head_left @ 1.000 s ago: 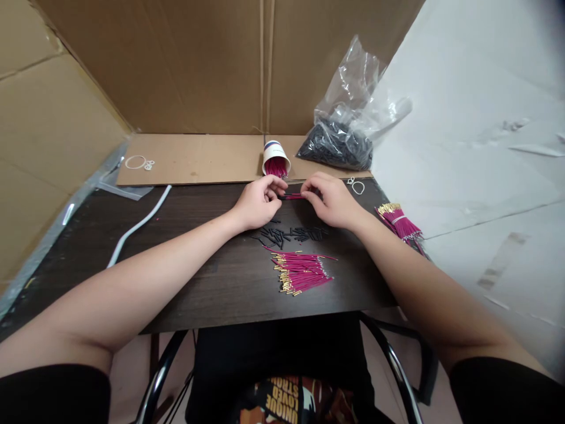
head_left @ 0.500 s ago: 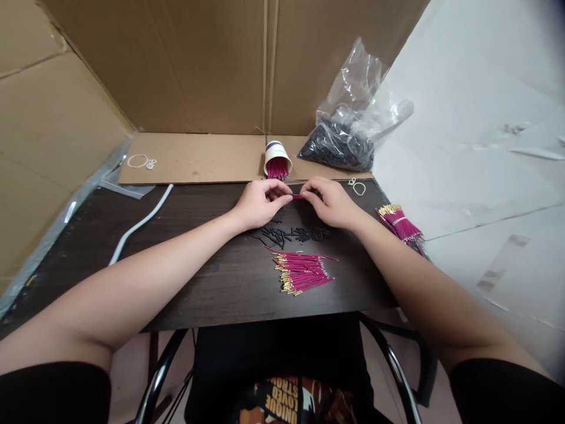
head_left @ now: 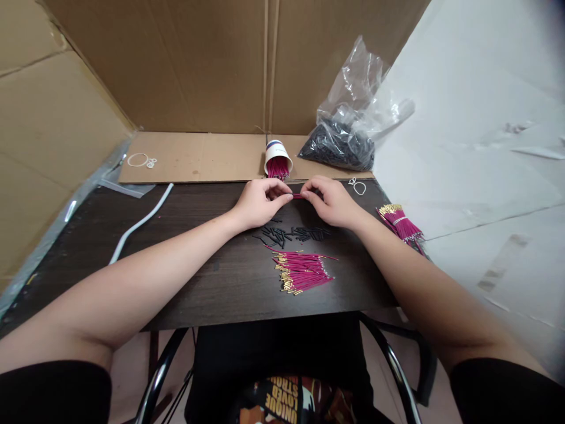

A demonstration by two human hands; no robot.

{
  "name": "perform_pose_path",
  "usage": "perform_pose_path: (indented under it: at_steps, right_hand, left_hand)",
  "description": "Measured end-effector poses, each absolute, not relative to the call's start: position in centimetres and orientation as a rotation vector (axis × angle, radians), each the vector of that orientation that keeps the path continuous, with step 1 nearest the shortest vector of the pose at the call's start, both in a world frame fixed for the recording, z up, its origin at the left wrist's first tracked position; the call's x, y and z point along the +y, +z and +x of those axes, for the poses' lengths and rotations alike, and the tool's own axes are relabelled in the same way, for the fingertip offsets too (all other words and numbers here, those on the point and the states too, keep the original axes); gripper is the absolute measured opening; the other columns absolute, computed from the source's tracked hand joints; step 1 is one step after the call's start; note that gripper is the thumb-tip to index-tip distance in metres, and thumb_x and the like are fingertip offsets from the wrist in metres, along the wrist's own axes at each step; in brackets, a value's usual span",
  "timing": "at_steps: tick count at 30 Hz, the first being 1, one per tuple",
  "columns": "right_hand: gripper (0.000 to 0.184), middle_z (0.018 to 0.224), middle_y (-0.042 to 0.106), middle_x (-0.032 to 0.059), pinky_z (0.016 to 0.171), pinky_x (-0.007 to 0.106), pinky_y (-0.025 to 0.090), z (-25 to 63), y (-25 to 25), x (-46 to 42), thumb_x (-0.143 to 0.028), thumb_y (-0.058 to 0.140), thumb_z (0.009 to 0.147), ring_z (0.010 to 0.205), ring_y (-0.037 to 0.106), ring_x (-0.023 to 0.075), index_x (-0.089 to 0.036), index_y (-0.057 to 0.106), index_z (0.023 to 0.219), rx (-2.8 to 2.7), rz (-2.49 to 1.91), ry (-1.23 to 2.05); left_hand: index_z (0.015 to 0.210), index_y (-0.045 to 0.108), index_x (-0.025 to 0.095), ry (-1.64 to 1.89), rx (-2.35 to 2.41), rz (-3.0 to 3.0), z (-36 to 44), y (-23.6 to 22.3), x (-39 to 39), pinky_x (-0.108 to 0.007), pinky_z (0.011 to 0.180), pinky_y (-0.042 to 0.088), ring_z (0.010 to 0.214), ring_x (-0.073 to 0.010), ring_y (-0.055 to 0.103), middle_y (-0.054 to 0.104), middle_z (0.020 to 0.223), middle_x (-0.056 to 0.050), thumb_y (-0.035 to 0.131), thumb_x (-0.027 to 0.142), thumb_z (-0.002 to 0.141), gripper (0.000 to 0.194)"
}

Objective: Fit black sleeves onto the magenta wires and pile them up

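Observation:
Between my fingertips runs a short magenta wire (head_left: 297,196). My left hand (head_left: 263,202) pinches it at one end, where a dark bit shows by the thumb; whether that is a black sleeve I cannot tell. My right hand (head_left: 325,200) pinches the other end, and the wire's tips are hidden in the fingers. Below my hands lie loose black tubes (head_left: 311,234) in two small groups. Nearer to me a pile of magenta wires (head_left: 304,272) has gold terminals on the left and silvery tips on the right. Just beyond my hands a paper cup (head_left: 276,152) lies tipped, with magenta wires in it.
A clear plastic bag (head_left: 339,144) of black tubes stands back right. A banded bundle of magenta wires (head_left: 401,222) lies at the table's right edge. Rubber bands (head_left: 138,159) and a pale flexible tube (head_left: 141,222) are on the left. Cardboard walls (head_left: 185,65) rise behind.

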State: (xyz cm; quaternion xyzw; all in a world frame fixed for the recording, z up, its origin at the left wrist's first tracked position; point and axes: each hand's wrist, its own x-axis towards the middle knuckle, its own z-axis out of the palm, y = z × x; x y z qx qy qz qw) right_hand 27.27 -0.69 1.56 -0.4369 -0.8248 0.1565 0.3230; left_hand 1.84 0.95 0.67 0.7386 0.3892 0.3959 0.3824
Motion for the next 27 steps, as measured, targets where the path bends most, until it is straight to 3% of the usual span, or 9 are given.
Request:
perform_pose_path:
  at_steps: [11, 16, 22, 27]
  right_hand:
    - [0.017, 0.098, 0.075, 0.0092, 0.088, 0.044, 0.053, 27.3, 1.5, -0.7, -0.033, 0.064, 0.111, 0.089, 0.066, 0.0265, -0.023, 0.07, 0.1, -2.158, -1.148, 0.393]
    - [0.016, 0.102, 0.074, 0.0099, 0.093, 0.046, 0.053, 27.3, 1.4, -0.8, -0.032, 0.065, 0.112, 0.094, 0.067, 0.028, -0.023, 0.07, 0.1, -2.177, -1.134, 0.387]
    - [0.012, 0.115, 0.073, 0.013, 0.106, 0.055, 0.052, 26.8, 0.5, -0.9, -0.027, 0.07, 0.11, 0.112, 0.065, 0.0334, -0.022, 0.074, 0.1, -2.25, -1.059, 0.25]
    - [0.005, 0.122, 0.072, 0.0133, 0.109, 0.056, 0.052, 26.7, 0.0, -0.8, -0.024, 0.074, 0.108, 0.119, 0.063, 0.0355, -0.022, 0.075, 0.103, -2.273, -1.085, 0.165]
  left_hand:
    - [0.107, 0.084, 0.015, 0.996, 0.986, 1.855, 1.9, 0.6, 1.0, -0.035, 0.078, 0.055, 0.077, -0.0168, 0.065, 0.081, 0.094, -0.008, 0.087, 0.031, 0.095, 0.02]
    - [0.122, 0.074, 0.015, 1.074, 0.974, 1.836, 1.7, 0.7, 0.8, -0.031, 0.072, 0.052, 0.072, -0.0125, 0.063, 0.079, 0.108, -0.01, 0.083, 0.015, 0.086, 0.037]
    - [0.1, 0.071, 0.017, 1.151, 1.083, 1.821, 1.9, 0.7, 1.2, -0.031, 0.071, 0.049, 0.072, -0.0138, 0.059, 0.074, 0.09, -0.005, 0.076, 0.01, 0.087, 0.015]
    - [0.091, 0.072, 0.017, 1.143, 1.088, 1.815, 2.1, 0.6, 1.3, -0.031, 0.07, 0.046, 0.07, -0.0141, 0.058, 0.073, 0.083, -0.003, 0.075, 0.01, 0.086, 0.009]
